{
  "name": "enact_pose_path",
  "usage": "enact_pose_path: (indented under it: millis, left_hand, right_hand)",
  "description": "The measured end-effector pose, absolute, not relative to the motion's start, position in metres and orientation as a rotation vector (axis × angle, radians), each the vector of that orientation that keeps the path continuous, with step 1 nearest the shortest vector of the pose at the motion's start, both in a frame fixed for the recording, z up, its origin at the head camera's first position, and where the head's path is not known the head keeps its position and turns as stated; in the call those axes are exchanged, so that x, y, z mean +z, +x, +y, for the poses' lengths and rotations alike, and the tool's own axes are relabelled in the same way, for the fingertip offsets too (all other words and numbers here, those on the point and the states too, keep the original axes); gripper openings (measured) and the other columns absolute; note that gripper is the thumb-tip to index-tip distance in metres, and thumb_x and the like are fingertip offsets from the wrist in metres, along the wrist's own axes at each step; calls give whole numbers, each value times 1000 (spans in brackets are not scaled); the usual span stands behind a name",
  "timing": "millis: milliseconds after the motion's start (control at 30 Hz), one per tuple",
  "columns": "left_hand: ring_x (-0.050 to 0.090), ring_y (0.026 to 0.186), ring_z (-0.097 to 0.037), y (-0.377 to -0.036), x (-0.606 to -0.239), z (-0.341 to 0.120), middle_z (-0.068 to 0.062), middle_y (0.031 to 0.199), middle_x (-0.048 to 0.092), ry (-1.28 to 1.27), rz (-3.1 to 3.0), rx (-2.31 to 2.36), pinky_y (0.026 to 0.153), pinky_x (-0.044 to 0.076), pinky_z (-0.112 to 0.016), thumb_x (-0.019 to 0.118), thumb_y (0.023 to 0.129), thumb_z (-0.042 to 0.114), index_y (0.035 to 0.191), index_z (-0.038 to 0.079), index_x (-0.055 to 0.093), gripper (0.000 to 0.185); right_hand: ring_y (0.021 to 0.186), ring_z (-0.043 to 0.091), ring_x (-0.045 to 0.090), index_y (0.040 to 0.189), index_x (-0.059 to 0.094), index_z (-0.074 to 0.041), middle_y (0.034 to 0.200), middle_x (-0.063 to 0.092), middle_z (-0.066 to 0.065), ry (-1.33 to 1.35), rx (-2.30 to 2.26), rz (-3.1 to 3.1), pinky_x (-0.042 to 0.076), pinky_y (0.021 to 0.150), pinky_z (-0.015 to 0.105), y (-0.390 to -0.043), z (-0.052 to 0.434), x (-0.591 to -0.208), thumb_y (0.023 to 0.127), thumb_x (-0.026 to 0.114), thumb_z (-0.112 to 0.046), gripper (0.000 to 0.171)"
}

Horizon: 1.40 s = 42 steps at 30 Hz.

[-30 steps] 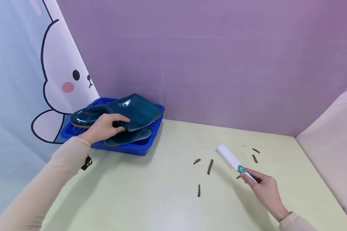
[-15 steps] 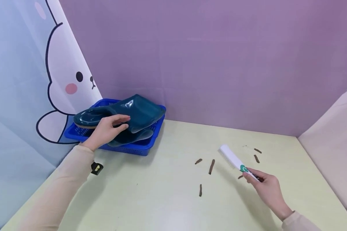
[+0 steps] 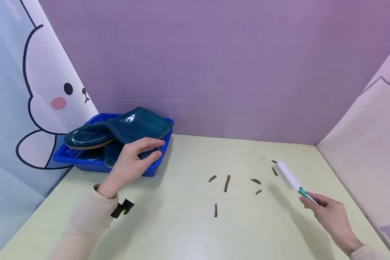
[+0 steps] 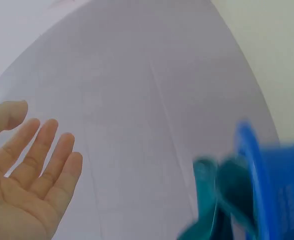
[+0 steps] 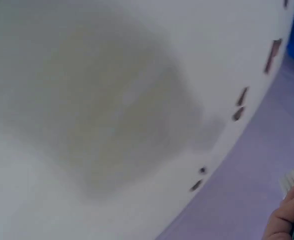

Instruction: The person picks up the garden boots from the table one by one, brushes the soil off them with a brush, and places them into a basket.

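A pair of glossy dark teal rubber boots (image 3: 126, 126) lies in a blue plastic basket (image 3: 63, 156) at the left. One boot rests on top of the other. In front of the basket my left hand (image 3: 130, 166) holds nothing; its thumb and fingers are spread apart. The left wrist view also shows the open left hand (image 4: 34, 180) away from the blurred boots. My right hand (image 3: 333, 216) grips a white and green brush (image 3: 289, 176) by its handle, bristles facing left, above the table. Only part of the right hand (image 5: 287, 212) enters the right wrist view.
Several small brown strips (image 3: 227, 183) lie scattered on the pale table (image 3: 182, 231), two of them near the brush head. A purple cloth (image 3: 208, 72) hangs behind, and printed cloths stand at both sides. A black piece (image 3: 122, 208) sits at the left wrist.
My left hand has let go of the upper boot, which now rests in the basket, and has drawn back. The brush has moved right, uncovering brown strips. The head view has turned slightly right.
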<state>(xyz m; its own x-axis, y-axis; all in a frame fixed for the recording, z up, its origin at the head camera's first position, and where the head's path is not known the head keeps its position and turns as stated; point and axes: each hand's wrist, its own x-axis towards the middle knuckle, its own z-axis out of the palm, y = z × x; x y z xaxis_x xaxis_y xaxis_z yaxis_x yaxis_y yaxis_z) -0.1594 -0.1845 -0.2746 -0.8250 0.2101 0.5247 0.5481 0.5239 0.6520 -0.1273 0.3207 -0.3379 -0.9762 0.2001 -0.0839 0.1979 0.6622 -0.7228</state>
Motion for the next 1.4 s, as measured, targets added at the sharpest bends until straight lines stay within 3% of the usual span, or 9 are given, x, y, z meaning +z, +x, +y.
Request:
enact_pose_path:
  millis: [100, 300, 500, 700, 833, 1000, 1100, 1267, 1400]
  left_hand:
    - [59, 104, -13, -158, -283, -175, -3, 114, 63, -685, -2383, -1286, 90, 48, -38, 62, 87, 11, 115, 10, 63, 28]
    - [57, 106, -14, -161, -305, -162, 1, 115, 62, -755, -2477, -1361, 92, 47, -42, 61, 89, 16, 114, 14, 63, 26]
    - [59, 107, -18, -166, -323, -148, -1, 114, 63, -793, -2525, -1467, 93, 47, -40, 61, 89, 15, 114, 13, 63, 25]
    - [57, 109, -19, -171, -344, -144, 0, 115, 63, -816, -2652, -1459, 96, 45, -43, 59, 90, 21, 116, 15, 62, 27]
    - [57, 109, -18, -168, -352, -143, 2, 114, 63, -799, -2718, -1431, 95, 45, -42, 59, 90, 23, 115, 15, 62, 27]
    - [57, 108, -20, -163, -356, -144, 1, 113, 64, -758, -2776, -1444, 96, 45, -43, 59, 89, 21, 115, 14, 63, 26]
    - [57, 109, -20, -161, -357, -146, 1, 114, 63, -738, -2792, -1478, 96, 44, -44, 59, 90, 20, 115, 12, 62, 27]
    - [57, 108, -20, -159, -360, -150, 0, 113, 63, -731, -2792, -1496, 97, 44, -43, 58, 90, 20, 115, 13, 62, 26]
    - [57, 108, -20, -157, -362, -153, -1, 113, 63, -723, -2788, -1507, 96, 44, -44, 58, 90, 21, 115, 13, 62, 26]
  right_hand:
    - [48, 5, 39, 122, 53, 5, 80, 65, -7, -307, 1195, -2993, 37, 48, 26, -125, 336, -345, 88, 54, -47, 62]
    - [50, 5, 41, 111, 56, 9, 83, 62, 0, -247, 1299, -3133, 39, 49, 23, -134, 343, -369, 94, 49, -36, 48]
    - [62, 11, 44, 99, 61, 4, 76, 57, 0, -249, 1142, -3218, 38, 54, 24, -144, 341, -380, 97, 42, -35, 44]
    - [62, 13, 43, 88, 63, -2, 70, 54, 0, -51, 757, -3247, 35, 54, 25, -150, 337, -385, 92, 51, -27, 28]
    - [66, 14, 48, 95, 62, 4, 78, 61, 4, 40, 636, -3209, 39, 55, 27, -155, 335, -384, 89, 56, -18, 24]
    - [59, 14, 46, 93, 59, 7, 71, 55, 2, 104, 531, -3188, 37, 49, 26, -156, 328, -382, 84, 61, -14, 23]
    - [60, 15, 48, 96, 58, 10, 72, 56, 8, 108, 512, -3209, 39, 48, 27, -158, 325, -378, 84, 62, -18, 31]
    - [85, 34, 60, 121, 41, 19, 106, 55, 33, 67, 644, -3235, 51, 63, 39, -157, 324, -367, 88, 58, -31, 63]
    - [102, 45, 54, 129, 36, 16, 120, 48, 35, 82, 802, -3190, 51, 73, 45, -149, 325, -365, 91, 54, -35, 66]
